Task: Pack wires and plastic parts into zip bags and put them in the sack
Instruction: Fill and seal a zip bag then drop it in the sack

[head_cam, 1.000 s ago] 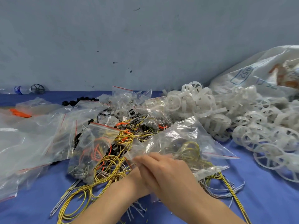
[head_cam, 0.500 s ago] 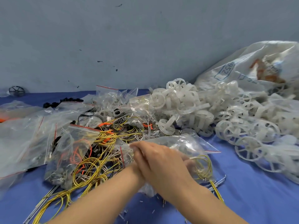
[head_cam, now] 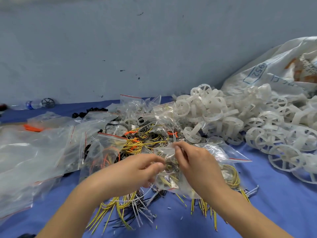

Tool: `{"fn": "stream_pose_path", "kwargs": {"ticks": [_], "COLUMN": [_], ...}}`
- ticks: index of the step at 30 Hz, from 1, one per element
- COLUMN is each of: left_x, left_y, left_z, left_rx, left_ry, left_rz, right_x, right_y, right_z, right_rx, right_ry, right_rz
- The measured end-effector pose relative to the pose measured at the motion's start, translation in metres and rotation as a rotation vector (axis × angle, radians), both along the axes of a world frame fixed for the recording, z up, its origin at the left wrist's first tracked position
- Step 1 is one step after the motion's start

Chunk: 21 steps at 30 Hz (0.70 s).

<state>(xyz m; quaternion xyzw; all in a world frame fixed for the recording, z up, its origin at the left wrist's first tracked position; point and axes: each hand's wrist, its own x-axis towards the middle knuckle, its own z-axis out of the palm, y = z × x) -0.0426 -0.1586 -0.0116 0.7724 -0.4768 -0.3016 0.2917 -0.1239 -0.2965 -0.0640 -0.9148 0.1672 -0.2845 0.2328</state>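
**Gripping a wire-filled zip bag in both hands**

Pinching the upper edge of a clear zip bag with the right hand, thumb and fingers curled tight on the plastic. Gripping the same bag's left side with the left hand, fingers curled in against it, though too blurred there for telling the exact hold. Holding the bag low over the blue cloth, front and middle, with coils of yellow wires showing through its right half.

Working above a spread of loose wires, yellow, white and black, fanning out on the cloth beneath both wrists. Facing a tangle of yellow, black and orange wires just behind the bag, with a second zip bag of orange and yellow wires leaning at its left.

Having a heap of white plastic wheel parts on the right, reaching back to the printed white sack slumped against the wall. Having a pile of clear zip bags on the left, one with orange wires inside, small black parts behind, and a water bottle beside a dark wheel at the far left by the wall.
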Motion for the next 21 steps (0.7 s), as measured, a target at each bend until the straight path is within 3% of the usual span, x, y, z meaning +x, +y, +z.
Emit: {"fn": "stream_pose_path", "kwargs": {"ticks": [1,4,8,11,14,21], "left_x": [0.020,0.037,0.037,0.016,-0.002,-0.004], "left_y": [0.025,0.076,0.091,0.082,0.066,0.053], "left_z": [-0.004,-0.026,-0.045,-0.052,-0.070,-0.082], "left_rx": [0.024,0.006,0.289,0.437,0.480,0.490], "left_ry": [-0.074,-0.118,-0.184,-0.428,-0.724,-0.797], "left_rz": [0.209,0.327,0.329,0.349,0.393,0.445], "right_x": [0.000,0.002,0.008,0.011,0.014,0.014], "right_y": [0.000,-0.001,0.001,0.007,0.012,0.016], "right_z": [-0.001,-0.002,-0.006,-0.008,-0.009,-0.012], "right_rx": [0.007,0.018,0.026,0.010,-0.008,-0.002], "right_ry": [-0.007,-0.032,-0.048,-0.037,-0.033,-0.014], "right_rz": [0.001,-0.013,-0.018,-0.004,0.000,0.007]}}
